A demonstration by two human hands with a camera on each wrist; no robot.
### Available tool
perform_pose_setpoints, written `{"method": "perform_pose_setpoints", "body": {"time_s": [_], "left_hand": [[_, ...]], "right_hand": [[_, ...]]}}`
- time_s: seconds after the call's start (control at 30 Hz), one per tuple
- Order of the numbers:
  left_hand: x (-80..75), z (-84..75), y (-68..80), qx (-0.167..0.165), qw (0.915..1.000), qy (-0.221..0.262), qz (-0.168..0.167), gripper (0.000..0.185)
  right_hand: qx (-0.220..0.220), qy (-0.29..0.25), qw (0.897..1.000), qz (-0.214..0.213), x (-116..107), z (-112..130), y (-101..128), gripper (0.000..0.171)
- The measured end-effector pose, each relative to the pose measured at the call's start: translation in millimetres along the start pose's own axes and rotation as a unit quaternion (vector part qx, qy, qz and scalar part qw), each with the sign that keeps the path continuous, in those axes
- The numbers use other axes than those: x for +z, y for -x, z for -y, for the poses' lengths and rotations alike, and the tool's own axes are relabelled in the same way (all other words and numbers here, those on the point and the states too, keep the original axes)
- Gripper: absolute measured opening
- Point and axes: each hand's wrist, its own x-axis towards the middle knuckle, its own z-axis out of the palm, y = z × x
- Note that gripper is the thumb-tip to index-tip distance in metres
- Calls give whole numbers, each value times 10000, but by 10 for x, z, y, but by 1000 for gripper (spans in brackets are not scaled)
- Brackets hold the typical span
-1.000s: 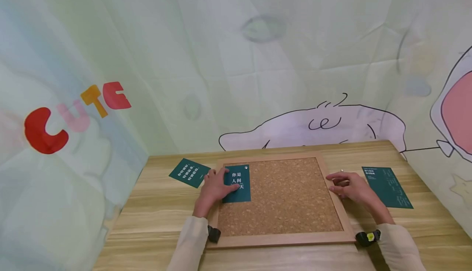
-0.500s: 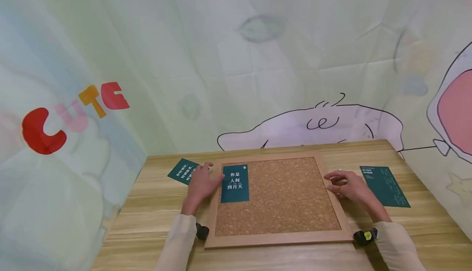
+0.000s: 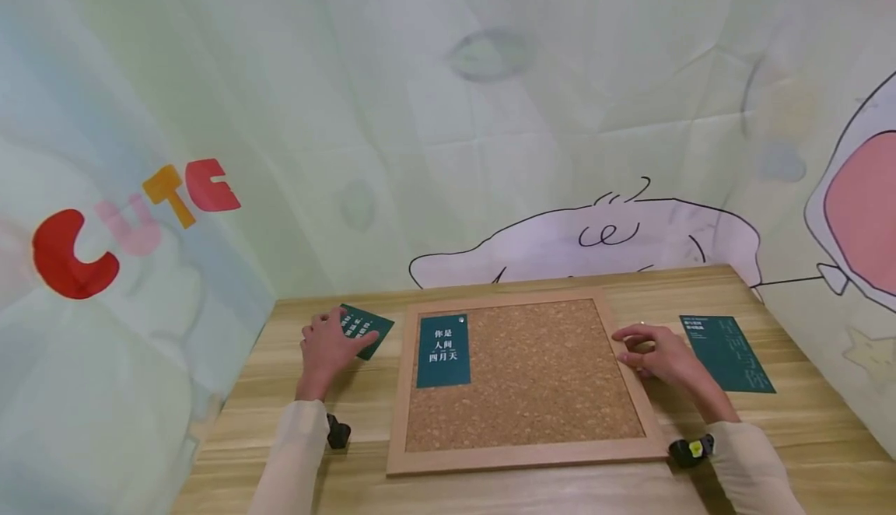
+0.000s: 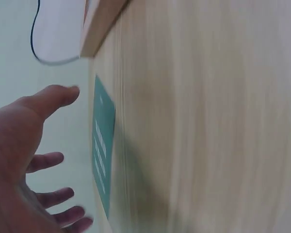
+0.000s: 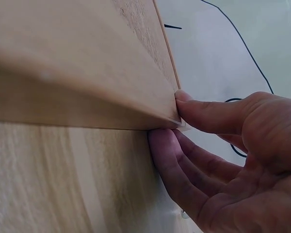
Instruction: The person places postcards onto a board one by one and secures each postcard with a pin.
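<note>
My left hand (image 3: 329,348) hovers over a dark green card (image 3: 379,326) with white text, lying left of the corkboard. In the left wrist view its spread fingers are apart from the card (image 4: 103,141). My right hand (image 3: 661,352) holds the right edge of the wood-framed corkboard (image 3: 532,383); in the right wrist view the thumb rests on top of the frame (image 5: 87,68) and a finger is against its lower side. Another green card (image 3: 444,367) lies upright at the board's upper left, with a small round pin (image 3: 461,320) at its top right corner.
A third green card (image 3: 728,355) lies on the table beyond my right hand. The wooden table (image 3: 245,453) backs onto a printed cloth backdrop (image 3: 392,149) with cartoon drawings. Each wrist wears a dark band.
My left hand has let go of the card on the corkboard and moved left to above the loose card. My right hand has stayed at the frame's right edge.
</note>
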Motion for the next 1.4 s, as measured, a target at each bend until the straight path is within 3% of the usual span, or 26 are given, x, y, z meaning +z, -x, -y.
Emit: {"method": "perform_pose_setpoints", "body": {"time_s": [0.23, 0.43, 0.7, 1.0, 1.4], "left_hand": [[-63, 279, -31, -500, 9967, -327, 553, 124], [-86, 401, -41, -385, 9960, -292, 750, 126], [-223, 390, 14, 104, 9898, -510, 1326, 127], [-287, 339, 96, 109, 9840, -651, 1654, 118], [-332, 271, 163, 261, 9864, 337, 1588, 95]], "right_hand": [[18, 7, 10000, 11, 32, -12, -18, 37], [-43, -12, 10000, 24, 42, -20, -18, 36], [-34, -22, 10000, 32, 29, -14, -1, 36], [-23, -38, 10000, 71, 29, -21, -3, 36], [-72, -23, 10000, 43, 11, -13, 11, 35]]}}
